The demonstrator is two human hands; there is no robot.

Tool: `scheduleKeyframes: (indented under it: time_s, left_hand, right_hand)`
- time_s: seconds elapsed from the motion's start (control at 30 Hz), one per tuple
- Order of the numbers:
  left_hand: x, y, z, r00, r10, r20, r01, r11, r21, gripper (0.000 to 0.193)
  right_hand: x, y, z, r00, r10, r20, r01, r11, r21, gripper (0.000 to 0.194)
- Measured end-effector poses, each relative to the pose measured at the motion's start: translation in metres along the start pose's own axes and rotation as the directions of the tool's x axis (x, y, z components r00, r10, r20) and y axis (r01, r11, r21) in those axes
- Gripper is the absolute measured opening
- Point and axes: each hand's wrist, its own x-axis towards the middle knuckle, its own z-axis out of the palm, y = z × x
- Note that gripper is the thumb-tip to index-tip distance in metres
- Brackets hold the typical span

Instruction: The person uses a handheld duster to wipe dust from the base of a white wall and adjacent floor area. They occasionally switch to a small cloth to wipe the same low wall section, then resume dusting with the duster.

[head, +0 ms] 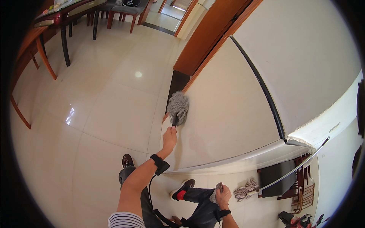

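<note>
My left hand [170, 138] reaches forward, its fingers closed on the dark handle of a fluffy grey duster [178, 105]. The duster's head is up against the pale wall [225, 114], low by the wooden door trim and the dark threshold [176, 84]. Close to my right knee, my right hand [223, 196] grips a bunched grey cloth [214, 196]. Part of that cloth is hidden behind the fingers.
A string mop [246, 190] leans at the right, its long pole slanting past a dark chair [276, 178]. Toward the far left stand a glass-topped table [58, 18] and grey-seated chairs [125, 10]. A brown door [208, 37] borders the wall. Glossy tiles [114, 114] cover the floor.
</note>
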Motion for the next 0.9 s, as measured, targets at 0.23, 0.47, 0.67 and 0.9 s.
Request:
scheduleKeyframes:
  time_s: [0.23, 0.47, 0.67, 0.9]
  left_hand:
    - [-0.055, 0.046, 0.007, 0.915, 0.392, 0.099, -0.378, 0.916, -0.134, 0.035]
    - [-0.055, -0.013, 0.006, 0.955, 0.297, -0.016, -0.290, 0.942, 0.166, 0.035]
    - [-0.092, -0.068, -0.010, 0.929, -0.351, 0.117, 0.357, 0.933, -0.036, 0.040]
    - [-0.166, 0.015, -0.013, 0.933, -0.274, 0.236, 0.333, 0.904, -0.268, 0.040]
  right_hand:
    - [0.004, 0.001, 0.004, 0.998, -0.061, -0.029, 0.062, 0.998, 0.025, 0.017]
    - [0.004, -0.001, 0.002, 0.997, -0.052, -0.051, 0.054, 0.998, 0.038, 0.015]
    - [0.000, -0.003, -0.008, 0.998, -0.016, -0.056, 0.020, 0.997, 0.073, 0.016]
    - [-0.005, 0.002, -0.013, 0.996, 0.016, -0.086, -0.003, 0.989, 0.146, 0.020]
